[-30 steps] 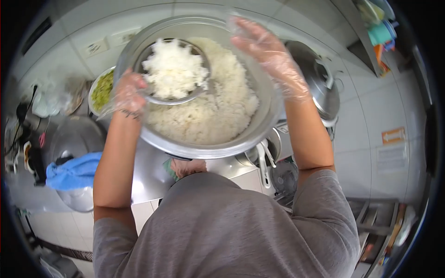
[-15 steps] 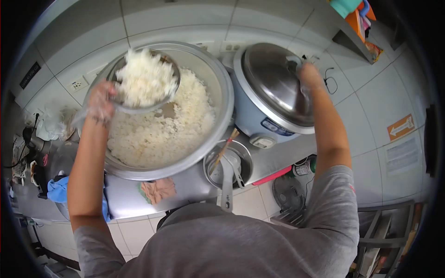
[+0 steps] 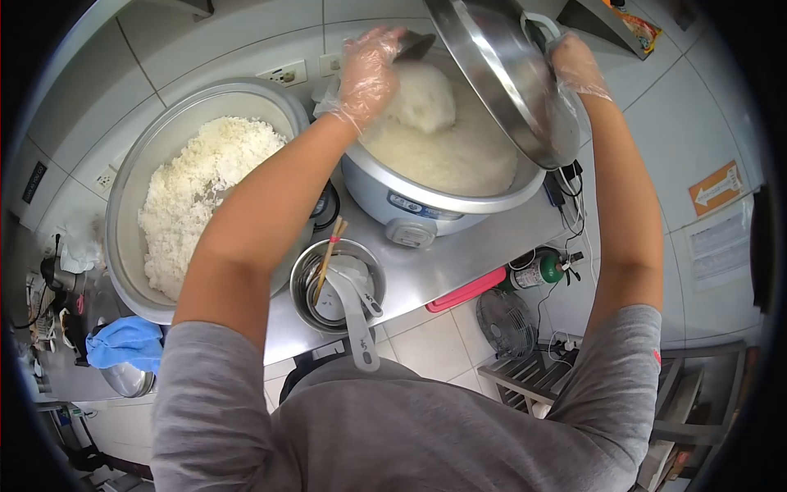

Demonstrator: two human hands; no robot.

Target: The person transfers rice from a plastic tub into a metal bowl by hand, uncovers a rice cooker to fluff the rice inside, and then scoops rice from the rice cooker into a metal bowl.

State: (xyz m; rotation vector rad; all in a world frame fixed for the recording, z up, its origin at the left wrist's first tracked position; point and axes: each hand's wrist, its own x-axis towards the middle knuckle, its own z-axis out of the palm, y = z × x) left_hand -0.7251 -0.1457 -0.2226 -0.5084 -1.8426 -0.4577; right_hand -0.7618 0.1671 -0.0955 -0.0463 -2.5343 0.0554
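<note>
My left hand (image 3: 366,78), in a clear plastic glove, grips the metal bowl (image 3: 414,47), which is tipped over the blue rice cooker (image 3: 381,184). A blurred mass of rice (image 3: 422,98) is at the bowl's mouth, above the whitish contents of the cooker. My right hand (image 3: 578,66), also gloved, holds the steel lid (image 3: 512,82) by its handle, tilted up at the cooker's right side. To the left stands the large metal basin (image 3: 123,205) with white rice (image 3: 193,189) inside.
A steel pot (image 3: 299,291) with white ladles (image 3: 354,324) and wooden sticks (image 3: 329,256) stands near the counter's front edge. A blue cloth (image 3: 125,344) lies at the left. Below the counter are a fan (image 3: 506,322) and a green cylinder (image 3: 533,273). A shelf (image 3: 607,29) juts out at upper right.
The view has swung right. My left hand has carried the bowl of rice from the basin to the cooker and tipped it. My right hand has taken the lid's handle and raised the lid.
</note>
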